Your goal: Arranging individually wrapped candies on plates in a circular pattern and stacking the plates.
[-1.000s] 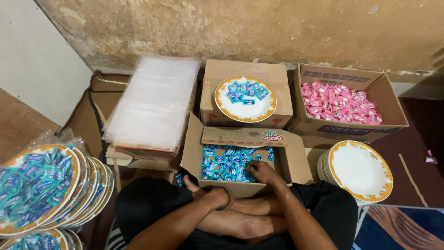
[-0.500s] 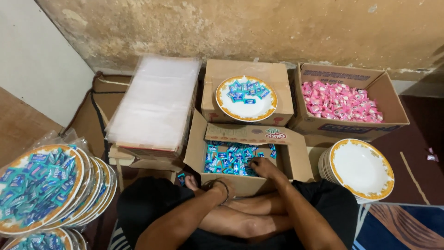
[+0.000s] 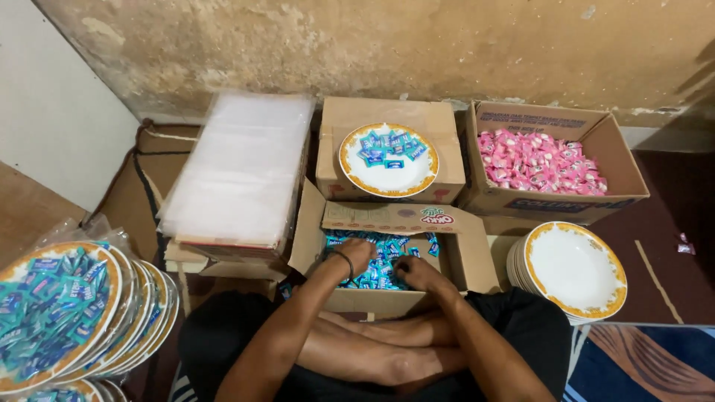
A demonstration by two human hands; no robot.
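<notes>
Blue sweets [image 3: 380, 257] fill the open carton [image 3: 387, 246] just in front of the seated person's crossed legs, and both hands are down inside it. Left hand [image 3: 356, 253], with a dark band at the wrist, lies curled over the sweets at the carton's left side; right hand [image 3: 417, 274] rests on them nearer the front wall. Whether either hand has actually gripped any sweets cannot be told, since the fingers are buried in the pile.

Behind this carton stands a closed box [image 3: 387, 149] carrying a white plate [image 3: 389, 160] with a gold rim, and a small heap of blue sweets lies on the plate's far half. To the right of it, an open box [image 3: 551, 160] holds pink sweets [image 3: 540, 164]. Just right of the person's knee sits a stack of bare gold-rimmed plates [image 3: 573, 272].

On the left, a thick pile of clear bags [image 3: 242, 167] rests on flattened cardboard. Nearer the camera at far left, several plates wrapped in plastic [image 3: 67, 313], each loaded with blue sweets, lean overlapping one another. Everything sits on the floor against a stained wall [image 3: 372, 45].
</notes>
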